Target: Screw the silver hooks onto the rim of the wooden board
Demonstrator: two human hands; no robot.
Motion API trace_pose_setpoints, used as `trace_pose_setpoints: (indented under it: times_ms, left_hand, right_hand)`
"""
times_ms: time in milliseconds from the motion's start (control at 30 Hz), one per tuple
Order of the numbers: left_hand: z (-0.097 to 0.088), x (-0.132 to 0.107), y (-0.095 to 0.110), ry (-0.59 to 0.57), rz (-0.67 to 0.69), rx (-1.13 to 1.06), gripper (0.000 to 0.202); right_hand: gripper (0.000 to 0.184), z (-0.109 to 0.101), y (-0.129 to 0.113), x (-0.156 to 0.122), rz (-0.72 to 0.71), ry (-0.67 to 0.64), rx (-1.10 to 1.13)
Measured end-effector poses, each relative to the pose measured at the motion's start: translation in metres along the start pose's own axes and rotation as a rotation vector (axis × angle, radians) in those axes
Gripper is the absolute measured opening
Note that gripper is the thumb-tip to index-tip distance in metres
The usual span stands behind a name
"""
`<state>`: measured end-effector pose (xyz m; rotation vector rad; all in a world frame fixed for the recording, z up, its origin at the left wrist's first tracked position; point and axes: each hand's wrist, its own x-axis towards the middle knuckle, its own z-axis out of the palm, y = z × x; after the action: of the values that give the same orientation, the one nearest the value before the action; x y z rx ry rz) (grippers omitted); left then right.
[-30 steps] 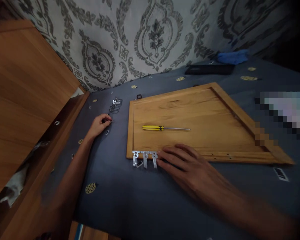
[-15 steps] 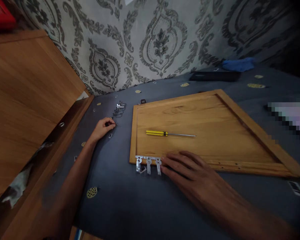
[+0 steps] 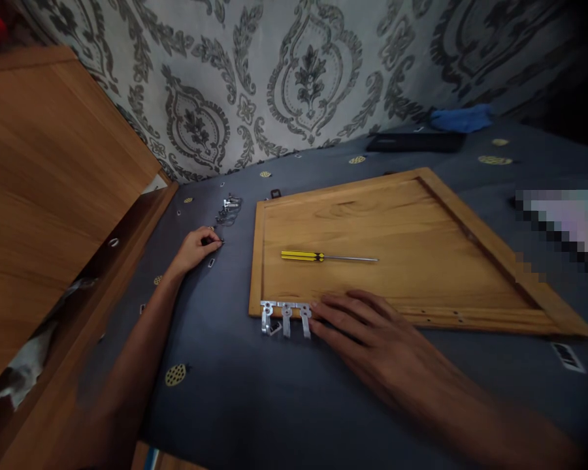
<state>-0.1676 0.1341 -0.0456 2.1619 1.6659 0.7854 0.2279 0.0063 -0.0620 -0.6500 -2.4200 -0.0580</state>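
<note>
Head view shows the hooks (image 3: 287, 311) in a row along the near edge of the panel (image 3: 392, 225), long axis running left to right. My right hand (image 3: 367, 326) is nearer, fingers loosely spread, tips at the row's right end; my left hand (image 3: 195, 249), well apart leftward, pinches a small piece (image 3: 221, 242).

Screwdriver (image 3: 301, 256) on panel (image 3: 396, 219), 3 brackets (image 3: 287, 311) at its near left corner, hardware pile (image 3: 230, 205) farther left.
</note>
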Motion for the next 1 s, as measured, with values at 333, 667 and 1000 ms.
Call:
trace_pose_setpoints:
  times_ms: [333,667,1000]
  left_hand:
    - [-0.007,0.000,0.005,-0.052,-0.002,0.026,0.025]
    - [-0.013,0.000,0.009,-0.090,0.009,0.060,0.026]
    - [-0.018,-0.002,0.012,-0.111,-0.015,0.053,0.029]
  right_hand:
    - [0.029,-0.005,-0.003,0.001,-0.018,-0.043,-0.022]
    - [0.024,-0.008,-0.004,0.003,-0.020,-0.072,-0.004]
    - [0.027,-0.009,-0.005,0.004,0.005,-0.091,-0.026]
